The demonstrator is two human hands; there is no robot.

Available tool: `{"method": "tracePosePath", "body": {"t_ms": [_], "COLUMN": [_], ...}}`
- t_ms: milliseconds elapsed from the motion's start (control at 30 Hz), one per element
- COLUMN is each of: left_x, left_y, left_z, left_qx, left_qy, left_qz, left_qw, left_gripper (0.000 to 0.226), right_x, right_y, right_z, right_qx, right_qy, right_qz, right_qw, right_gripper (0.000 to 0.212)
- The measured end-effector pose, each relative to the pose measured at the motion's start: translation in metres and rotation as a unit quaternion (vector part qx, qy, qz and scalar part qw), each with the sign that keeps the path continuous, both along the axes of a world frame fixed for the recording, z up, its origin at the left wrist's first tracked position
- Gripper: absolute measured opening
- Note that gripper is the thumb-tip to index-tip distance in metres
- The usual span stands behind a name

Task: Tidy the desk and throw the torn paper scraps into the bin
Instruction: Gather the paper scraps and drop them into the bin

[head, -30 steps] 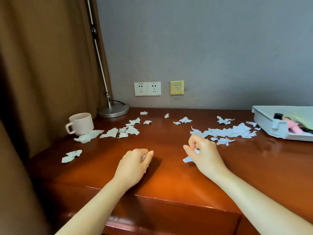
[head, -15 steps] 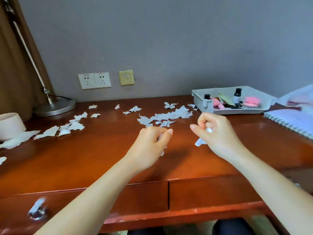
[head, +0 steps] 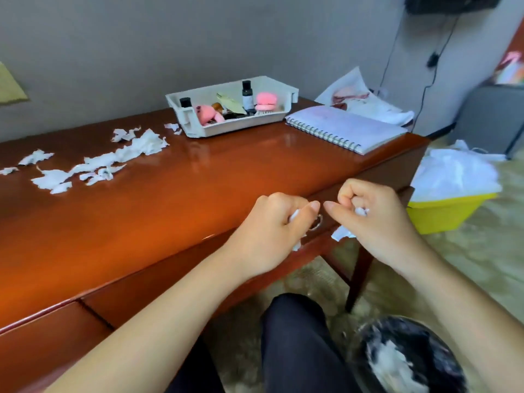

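Left hand [head: 269, 222] and right hand [head: 374, 219], each a fist around crumpled paper scraps [head: 341, 233], torn ends downward.

Bedroom or hotel-type rm, not a workplace: glossy wooden table [head: 198, 194] w/ drawers [head: 158, 290], tray [head: 226, 132] of small toiletry bottles [head: 247, 96], spiral notebook [head: 346, 127], carpet [head: 482, 251] on the floor.
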State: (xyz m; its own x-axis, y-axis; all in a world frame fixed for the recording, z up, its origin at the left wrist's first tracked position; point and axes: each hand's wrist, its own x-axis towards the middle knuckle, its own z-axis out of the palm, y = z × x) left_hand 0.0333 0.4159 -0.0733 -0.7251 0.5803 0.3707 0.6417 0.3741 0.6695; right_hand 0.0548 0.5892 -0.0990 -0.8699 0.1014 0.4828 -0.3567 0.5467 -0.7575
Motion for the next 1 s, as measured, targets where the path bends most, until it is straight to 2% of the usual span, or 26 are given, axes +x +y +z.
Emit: {"method": "tracePosePath", "body": {"t_ms": [133, 233, 500, 667, 833, 1000], "left_x": [-0.006, -0.008, 0.003, 0.011, 0.013, 0.017], "left_y": [0.06, 0.099, 0.18, 0.224, 0.25, 0.264], "left_z": [-0.039, -0.079, -0.202, -0.264, -0.312, -0.341], "left_qx": [-0.024, -0.033, -0.111, -0.165, -0.234, -0.279], "left_qy": [-0.068, -0.112, -0.254, -0.346, -0.437, -0.47], "left_qz": [-0.051, -0.078, -0.09, -0.041, 0.037, 0.053], "left_qw": [0.996, 0.99, 0.956, 0.923, 0.868, 0.836], "left_gripper": [0.052, 0.055, 0.054, 0.051, 0.051, 0.048], "right_x": [0.018, 0.029, 0.06, 0.075, 0.082, 0.088], "right_y": [0.053, 0.087, 0.156, 0.183, 0.202, 0.205], "right_z": [-0.035, -0.071, -0.182, -0.25, -0.308, -0.355], "right_qx": [-0.02, -0.046, -0.062, -0.094, -0.109, -0.122], "right_qy": [-0.043, -0.082, -0.218, -0.306, -0.382, -0.459], "right_qz": [-0.059, -0.095, -0.211, -0.254, -0.267, -0.26], "right_qw": [0.997, 0.991, 0.951, 0.913, 0.878, 0.841], "right_gripper": [0.034, 0.039, 0.041, 0.035, 0.039, 0.032]}}
